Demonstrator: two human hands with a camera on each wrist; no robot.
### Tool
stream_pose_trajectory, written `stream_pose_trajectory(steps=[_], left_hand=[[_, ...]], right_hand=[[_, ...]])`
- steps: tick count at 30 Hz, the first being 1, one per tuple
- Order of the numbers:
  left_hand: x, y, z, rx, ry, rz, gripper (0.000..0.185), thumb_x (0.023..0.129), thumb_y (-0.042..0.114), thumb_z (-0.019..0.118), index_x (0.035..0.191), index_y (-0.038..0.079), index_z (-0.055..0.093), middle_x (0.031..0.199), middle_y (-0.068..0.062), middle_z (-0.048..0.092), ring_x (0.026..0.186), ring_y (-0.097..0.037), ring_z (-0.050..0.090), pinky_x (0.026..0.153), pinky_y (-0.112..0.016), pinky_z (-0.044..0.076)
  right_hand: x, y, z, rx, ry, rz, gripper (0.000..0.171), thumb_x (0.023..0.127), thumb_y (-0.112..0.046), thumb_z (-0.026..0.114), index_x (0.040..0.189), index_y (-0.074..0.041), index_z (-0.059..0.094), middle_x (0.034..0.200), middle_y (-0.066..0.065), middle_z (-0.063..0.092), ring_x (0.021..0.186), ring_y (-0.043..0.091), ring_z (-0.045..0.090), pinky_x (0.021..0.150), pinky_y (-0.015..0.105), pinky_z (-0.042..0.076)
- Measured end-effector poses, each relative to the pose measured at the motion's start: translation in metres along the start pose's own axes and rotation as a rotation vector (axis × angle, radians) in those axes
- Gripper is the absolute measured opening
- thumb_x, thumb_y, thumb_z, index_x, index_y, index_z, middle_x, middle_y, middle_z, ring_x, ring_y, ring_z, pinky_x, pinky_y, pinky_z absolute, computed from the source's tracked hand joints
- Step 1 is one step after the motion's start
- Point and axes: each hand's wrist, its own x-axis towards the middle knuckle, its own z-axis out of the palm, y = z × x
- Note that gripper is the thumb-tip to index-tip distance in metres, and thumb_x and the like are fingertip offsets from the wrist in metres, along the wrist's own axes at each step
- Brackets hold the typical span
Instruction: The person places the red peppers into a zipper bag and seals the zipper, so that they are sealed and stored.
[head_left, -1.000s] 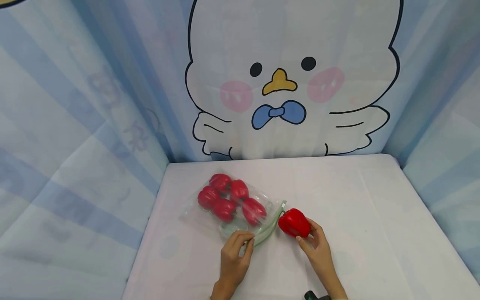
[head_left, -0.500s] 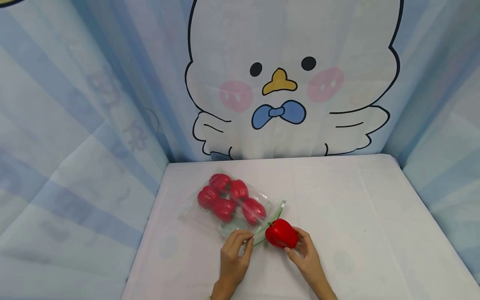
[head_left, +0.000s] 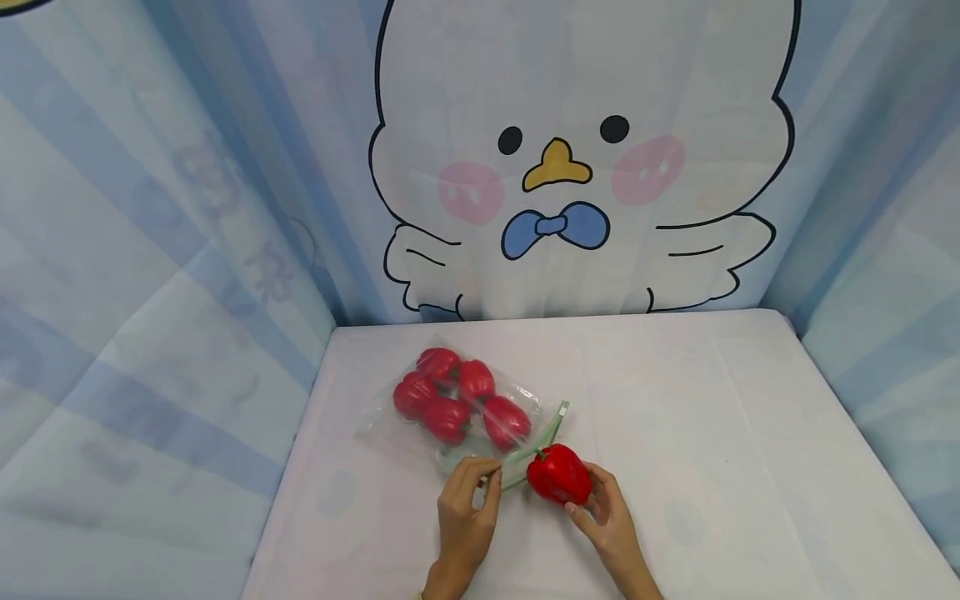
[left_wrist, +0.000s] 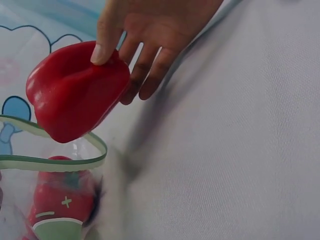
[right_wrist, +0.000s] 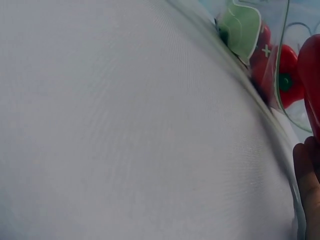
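My left hand (head_left: 467, 523) pinches the near edge of a clear plastic zip bag (head_left: 457, 455), and its mouth gapes to the right. Inside lie several red bell peppers (head_left: 447, 419). A loose red bell pepper (head_left: 558, 475) is in my right hand (head_left: 611, 521), thumb on the near side and fingers behind, its green stem toward the bag mouth. Seen from the left wrist, the green-edged bag opening (left_wrist: 55, 165) stands apart in a loop, with the held pepper (left_wrist: 75, 95) right beside it. The right wrist view catches only part of my right fingers (right_wrist: 307, 167).
A white cloth-covered table (head_left: 750, 433) extends to the right and front of the bag. Blue and white curtains (head_left: 187, 250) enclose it at the sides and back, the back one printed with a cartoon bird.
My right hand has brought the bell pepper left and slightly nearer, up to the bag mouth. My left hand keeps its pinch on the bag edge, almost unmoved.
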Motion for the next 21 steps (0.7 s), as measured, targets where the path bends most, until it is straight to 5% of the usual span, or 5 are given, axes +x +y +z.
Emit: stream_pose_trajectory(steps=[21], left_hand=[[-0.004, 0.003, -0.002, 0.007, -0.025, -0.012, 0.027, 0.083, -0.011, 0.076, 0.102, 0.008, 0.073, 0.096, -0.002, 0.073, 0.08, -0.01, 0.063, 0.068, -0.02, 0.053]], right_hand=[[0.013, -0.008, 0.027, -0.102, -0.061, -0.052, 0.065, 0.09, -0.015, 0.082, 0.147, -0.012, 0.051, 0.145, 0.012, 0.061, 0.12, -0.003, 0.058, 0.103, 0.019, 0.052]])
